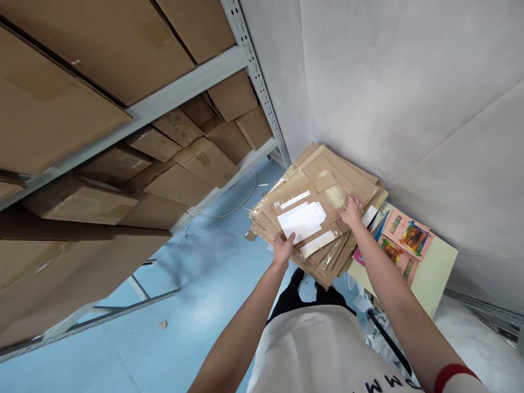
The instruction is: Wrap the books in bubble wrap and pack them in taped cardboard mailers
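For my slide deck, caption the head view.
Left hand and right hand on a stack of flattened cardboard, near shelved boxes.

To my left I see a grey metal rack (188,86) loaded with brown boxes (210,164), a thin pale cable (223,217) curving over the blue floor (200,284), and to my right some pink booklets (403,226) with colourful cover pictures lying on a pale yellow tabletop (444,254) near the light grey wall (409,82).

left hand (283,249) grips flattened cardboard (313,195) — right hand (352,211) touching it
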`<state>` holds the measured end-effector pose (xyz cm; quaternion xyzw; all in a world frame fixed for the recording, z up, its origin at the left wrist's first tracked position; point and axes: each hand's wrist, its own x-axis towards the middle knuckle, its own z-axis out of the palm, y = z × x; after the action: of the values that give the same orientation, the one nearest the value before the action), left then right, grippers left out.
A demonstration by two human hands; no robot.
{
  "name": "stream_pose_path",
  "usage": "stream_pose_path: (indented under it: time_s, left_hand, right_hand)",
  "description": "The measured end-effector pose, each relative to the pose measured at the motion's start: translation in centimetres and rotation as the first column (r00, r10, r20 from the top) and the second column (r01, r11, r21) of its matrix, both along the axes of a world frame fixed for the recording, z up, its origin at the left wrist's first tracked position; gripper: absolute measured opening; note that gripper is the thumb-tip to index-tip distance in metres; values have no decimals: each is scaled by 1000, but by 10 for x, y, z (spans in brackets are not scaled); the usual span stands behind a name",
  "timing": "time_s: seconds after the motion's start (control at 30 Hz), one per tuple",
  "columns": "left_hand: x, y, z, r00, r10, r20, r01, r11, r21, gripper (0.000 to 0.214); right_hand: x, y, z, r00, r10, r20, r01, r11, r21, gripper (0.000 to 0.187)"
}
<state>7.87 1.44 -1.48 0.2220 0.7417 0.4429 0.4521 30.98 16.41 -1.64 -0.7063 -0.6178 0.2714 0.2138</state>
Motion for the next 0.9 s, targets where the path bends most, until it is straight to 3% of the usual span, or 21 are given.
stream_pose_path:
  time_s: [0.13,0.27,0.4,0.5,0.63,0.8,0.9]
  left_hand:
    - [-21,-1,9,992,60,115,-63,998,23,31]
    - [-54,-3,18,987,61,148,-70,996,62,31]
    - [-84,-6,27,975,-144,172,129,987,97,35]
    - [-87,-3,37,917,-339,209,310,937,161,45]
    - [-55,5,52,810,-534,241,485,842,236,58]
    - [21,-3,65,597,-774,209,695,630,347,45]
    - [71,-23,68,489,-856,169,762,514,395,43]
  right_hand:
    - [5,-26,18,995,-65,-79,63,998,-24,54]
    - [12,-83,41,970,-126,-206,130,992,3,47]
    - [16,-171,56,842,-209,-497,243,970,5,44]
    - [20,-243,66,712,-297,-636,349,936,-46,41]
    - [27,-328,75,623,-418,-661,477,873,-103,34]
    - [40,-407,80,514,-499,-697,583,800,-143,39]
    - [52,-446,89,427,-525,-736,725,686,-69,45]
